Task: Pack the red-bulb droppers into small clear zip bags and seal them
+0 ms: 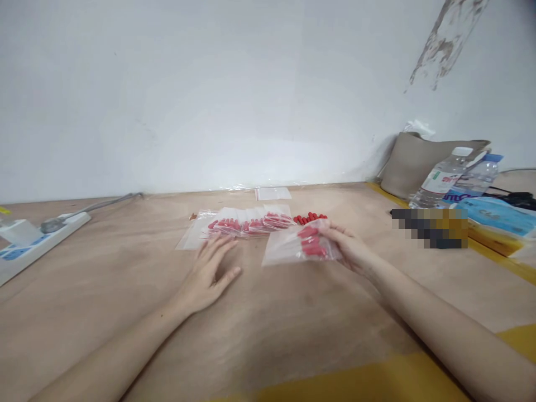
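1. The right hand has its fingers closed on the right end of a clear bag with red pieces inside; whether the bag touches the surface cannot be told.
2. The left hand grasps nothing, its fingers loosely spread and thumb apart, the fingertips just beside the near side of a row of overlapping filled bags.
3. Loose red pieces lie behind the held bag, at the row's right end.
4. Flat white sheets lie by the surface's far edge.
5. A power strip lies toward the left edge; two bottles stand toward the far right corner.
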The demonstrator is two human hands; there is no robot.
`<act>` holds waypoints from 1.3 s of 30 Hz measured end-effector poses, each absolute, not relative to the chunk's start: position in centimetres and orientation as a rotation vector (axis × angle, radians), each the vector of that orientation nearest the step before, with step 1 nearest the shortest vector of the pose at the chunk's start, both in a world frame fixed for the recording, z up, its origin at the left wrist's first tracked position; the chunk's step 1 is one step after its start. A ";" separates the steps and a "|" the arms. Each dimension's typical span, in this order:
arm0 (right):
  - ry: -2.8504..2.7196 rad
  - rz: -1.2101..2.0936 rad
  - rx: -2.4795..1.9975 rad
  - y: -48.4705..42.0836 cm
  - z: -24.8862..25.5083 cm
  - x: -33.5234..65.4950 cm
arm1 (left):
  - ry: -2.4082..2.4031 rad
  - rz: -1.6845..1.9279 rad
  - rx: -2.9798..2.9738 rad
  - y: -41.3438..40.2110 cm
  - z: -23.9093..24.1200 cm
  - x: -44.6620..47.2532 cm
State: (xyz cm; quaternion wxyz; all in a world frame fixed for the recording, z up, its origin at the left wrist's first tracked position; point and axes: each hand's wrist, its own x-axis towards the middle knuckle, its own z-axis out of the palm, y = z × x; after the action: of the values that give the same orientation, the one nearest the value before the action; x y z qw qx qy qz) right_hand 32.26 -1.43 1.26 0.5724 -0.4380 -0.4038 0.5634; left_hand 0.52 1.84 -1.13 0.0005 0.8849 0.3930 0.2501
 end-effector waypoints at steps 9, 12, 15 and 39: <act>-0.785 0.713 -1.000 1.6 1.6 38.5 | 1.970 0.644 2.622 8.3 -1.9 -4.9; -0.609 0.731 -1.040 2.4 0.6 39.9 | 2.000 0.379 2.528 8.8 -2.3 -5.4; -0.501 0.765 -1.119 3.1 -0.8 40.5 | 2.002 0.258 2.524 8.7 -2.4 -5.3; -0.735 0.640 -1.662 5.2 -3.3 42.3 | 2.334 0.281 2.429 5.8 1.4 -5.6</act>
State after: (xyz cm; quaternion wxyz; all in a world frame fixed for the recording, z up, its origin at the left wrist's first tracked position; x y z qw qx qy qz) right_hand 42.32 5.16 -3.34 0.5706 -0.7083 -0.3134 0.2728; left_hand -5.61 5.84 1.38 -0.1191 0.7134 0.6856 0.0826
